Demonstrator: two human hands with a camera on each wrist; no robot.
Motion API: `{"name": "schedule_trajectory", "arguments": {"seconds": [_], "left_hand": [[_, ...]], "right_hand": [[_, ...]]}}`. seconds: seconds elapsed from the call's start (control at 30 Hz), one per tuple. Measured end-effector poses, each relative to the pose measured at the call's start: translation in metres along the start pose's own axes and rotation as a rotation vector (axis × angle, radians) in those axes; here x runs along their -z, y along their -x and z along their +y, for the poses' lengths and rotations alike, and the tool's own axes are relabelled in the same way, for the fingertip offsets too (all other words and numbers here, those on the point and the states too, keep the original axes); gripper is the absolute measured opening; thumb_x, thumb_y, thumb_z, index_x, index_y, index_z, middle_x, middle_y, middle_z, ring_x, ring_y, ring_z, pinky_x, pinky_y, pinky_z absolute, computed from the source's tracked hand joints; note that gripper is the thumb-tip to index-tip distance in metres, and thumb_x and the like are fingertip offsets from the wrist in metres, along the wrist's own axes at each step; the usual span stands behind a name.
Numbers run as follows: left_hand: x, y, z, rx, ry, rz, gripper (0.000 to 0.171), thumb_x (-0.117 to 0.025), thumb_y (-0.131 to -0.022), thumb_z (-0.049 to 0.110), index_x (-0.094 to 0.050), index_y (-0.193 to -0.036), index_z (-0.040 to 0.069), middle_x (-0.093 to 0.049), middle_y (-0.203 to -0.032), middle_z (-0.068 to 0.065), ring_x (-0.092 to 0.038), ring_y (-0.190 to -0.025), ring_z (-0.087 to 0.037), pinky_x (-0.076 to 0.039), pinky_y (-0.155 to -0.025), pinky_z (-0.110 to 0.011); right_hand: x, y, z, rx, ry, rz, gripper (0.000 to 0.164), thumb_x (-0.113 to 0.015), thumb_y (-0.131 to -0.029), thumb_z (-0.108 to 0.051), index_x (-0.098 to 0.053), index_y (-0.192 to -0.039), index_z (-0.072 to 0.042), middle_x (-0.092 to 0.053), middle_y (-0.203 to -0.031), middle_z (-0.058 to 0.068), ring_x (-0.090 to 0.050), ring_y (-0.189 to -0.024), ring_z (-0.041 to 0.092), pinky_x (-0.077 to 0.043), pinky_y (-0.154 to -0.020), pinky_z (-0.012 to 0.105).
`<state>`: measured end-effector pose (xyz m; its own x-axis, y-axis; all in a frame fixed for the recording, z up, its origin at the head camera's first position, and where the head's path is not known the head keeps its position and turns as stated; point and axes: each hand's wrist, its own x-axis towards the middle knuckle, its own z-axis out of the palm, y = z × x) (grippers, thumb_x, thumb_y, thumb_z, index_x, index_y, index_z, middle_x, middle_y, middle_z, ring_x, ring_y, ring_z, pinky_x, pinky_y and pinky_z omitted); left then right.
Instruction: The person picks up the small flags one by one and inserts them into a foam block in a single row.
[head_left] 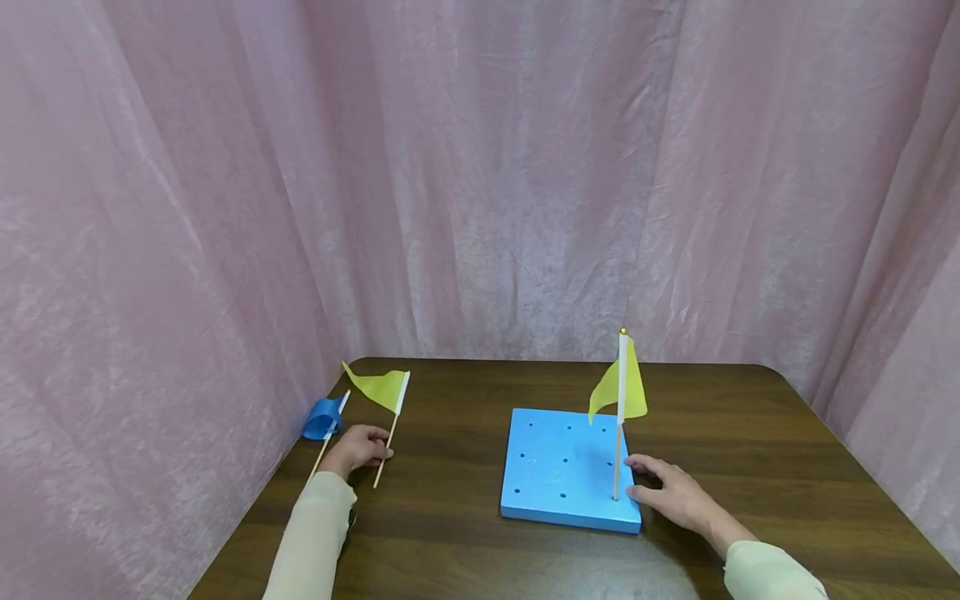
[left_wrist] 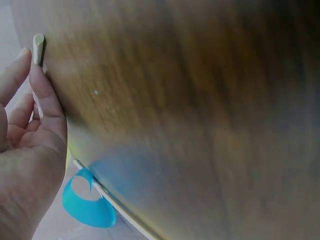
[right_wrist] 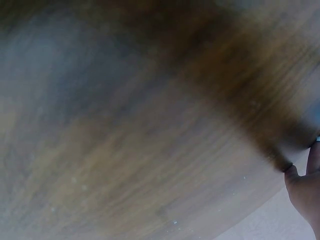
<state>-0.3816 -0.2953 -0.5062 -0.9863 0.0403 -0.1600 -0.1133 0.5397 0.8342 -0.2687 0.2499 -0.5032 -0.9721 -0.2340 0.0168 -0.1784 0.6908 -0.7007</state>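
On the left of the table, my left hand (head_left: 360, 447) pinches the wooden stick of a yellow pennant flag (head_left: 382, 389) between thumb and fingers. The left wrist view shows the end of that stick (left_wrist: 38, 46) at the fingertips. Beside this hand lies a blue flag (head_left: 322, 419), its cloth curled round. A light-blue board (head_left: 543, 467) with rows of small holes rests near the table's middle. Another yellow flag (head_left: 635, 387), topped by a gold bead, stands upright in the board's near right hole. My right hand (head_left: 675, 494) rests against the board's right edge, fingers loosely extended.
Dark wood-grain table (head_left: 450, 550) with rounded far corners lies under everything. Pink curtains (head_left: 510, 183) hang behind it and along both sides. The blue flag lies close to the table's left edge.
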Motion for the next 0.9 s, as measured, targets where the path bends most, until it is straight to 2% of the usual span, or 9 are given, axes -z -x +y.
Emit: {"name": "schedule_trajectory", "arguments": {"seconds": [0.23, 0.53, 0.8, 0.9], "left_hand": [[-0.0033, -0.0025, 0.0001, 0.018, -0.020, 0.026, 0.043, -0.070, -0.082, -0.012, -0.055, -0.122, -0.016, -0.055, -0.089, -0.011, -0.059, -0.075, -0.018, -0.057, -0.070, -0.033], [-0.0056, -0.0071, 0.0008, 0.024, -0.032, 0.035, 0.041, -0.069, -0.082, -0.014, -0.056, -0.121, -0.017, -0.061, -0.095, -0.017, -0.063, -0.075, -0.020, -0.058, -0.070, -0.034], [-0.0067, -0.0028, 0.0062, 0.019, -0.121, 0.068, 0.041, -0.074, -0.081, -0.007, -0.059, -0.118, -0.016, -0.065, -0.096, -0.017, -0.063, -0.069, -0.020, -0.057, -0.067, -0.034], [-0.0070, -0.0036, 0.0067, 0.019, -0.128, 0.072, 0.040, -0.073, -0.081, -0.008, -0.060, -0.117, -0.016, -0.066, -0.093, -0.016, -0.062, -0.066, -0.019, -0.056, -0.065, -0.033]], "right_hand": [[0.0007, 0.0001, -0.0008, -0.004, 0.009, -0.001, 0.055, -0.070, -0.091, -0.036, -0.056, -0.136, -0.008, -0.057, -0.135, 0.019, -0.046, -0.129, 0.043, -0.036, -0.100, 0.067], [0.0006, -0.0001, -0.0003, -0.020, 0.008, -0.007, 0.056, -0.070, -0.091, -0.036, -0.055, -0.138, -0.008, -0.054, -0.138, 0.020, -0.044, -0.130, 0.044, -0.035, -0.100, 0.068], [-0.0004, 0.0000, 0.0003, -0.031, -0.005, -0.003, 0.056, -0.070, -0.091, -0.036, -0.055, -0.138, -0.008, -0.052, -0.140, 0.021, -0.043, -0.131, 0.044, -0.033, -0.101, 0.068], [-0.0008, 0.0001, 0.0010, -0.036, -0.007, 0.000, 0.056, -0.069, -0.091, -0.036, -0.055, -0.138, -0.009, -0.051, -0.141, 0.020, -0.042, -0.132, 0.044, -0.033, -0.102, 0.068]]}}
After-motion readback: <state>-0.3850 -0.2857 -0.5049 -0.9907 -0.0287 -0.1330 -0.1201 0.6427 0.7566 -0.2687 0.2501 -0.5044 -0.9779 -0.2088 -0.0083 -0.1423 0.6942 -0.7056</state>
